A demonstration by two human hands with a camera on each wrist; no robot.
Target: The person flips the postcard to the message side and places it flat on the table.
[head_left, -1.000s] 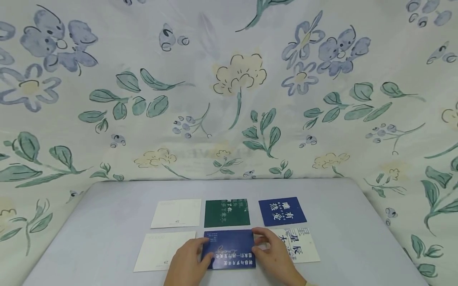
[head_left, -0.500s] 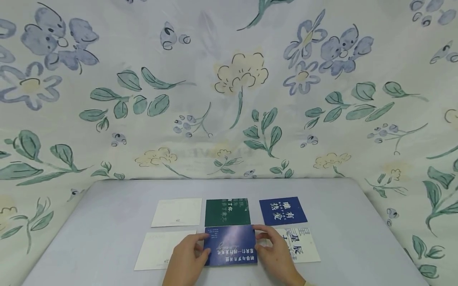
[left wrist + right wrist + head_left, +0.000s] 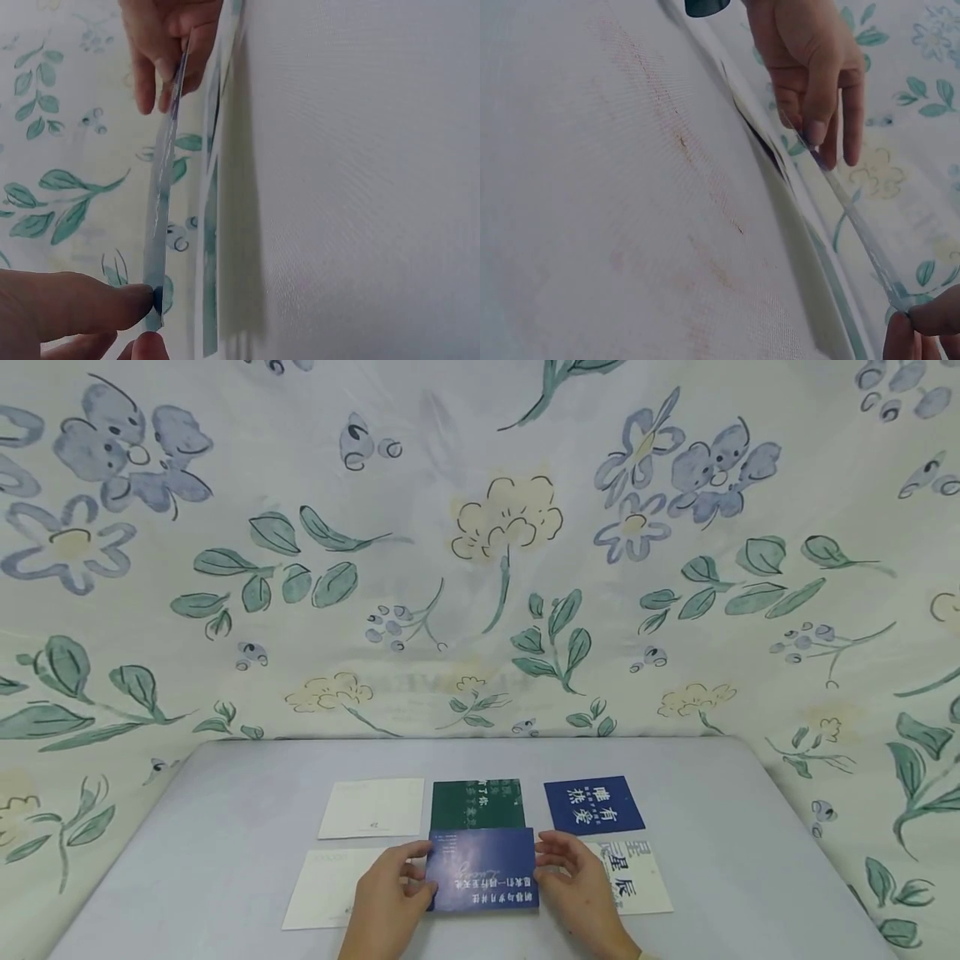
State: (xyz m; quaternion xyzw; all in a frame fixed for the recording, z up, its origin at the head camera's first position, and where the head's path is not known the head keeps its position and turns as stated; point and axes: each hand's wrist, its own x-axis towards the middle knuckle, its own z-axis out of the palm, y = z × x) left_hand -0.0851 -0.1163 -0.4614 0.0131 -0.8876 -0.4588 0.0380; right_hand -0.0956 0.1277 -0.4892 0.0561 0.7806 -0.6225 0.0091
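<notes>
Both hands hold a dark blue postcard (image 3: 480,870) with white lettering by its two short sides, in the middle of the head view. My left hand (image 3: 388,893) pinches the left side between thumb and fingers. On the opposite side my right hand (image 3: 579,887) grips it the same way. The postcard appears edge-on in the left wrist view, raised above the table, with the left thumb (image 3: 124,304) pressed on its near end. Behind it lies a green postcard (image 3: 477,803), its lower edge overlapped by the blue one.
Two white cards lie at the left, a far one (image 3: 372,808) and a near one (image 3: 322,889). A blue card (image 3: 594,805) lies at the far right, with a white lettered card (image 3: 645,878) nearer. Floral cloth (image 3: 420,568) hangs behind the table (image 3: 187,852).
The blue postcard has risen off the table and shifted slightly away from the body, now covering the green card's lower edge. Both hands moved with it; the other cards stay put.
</notes>
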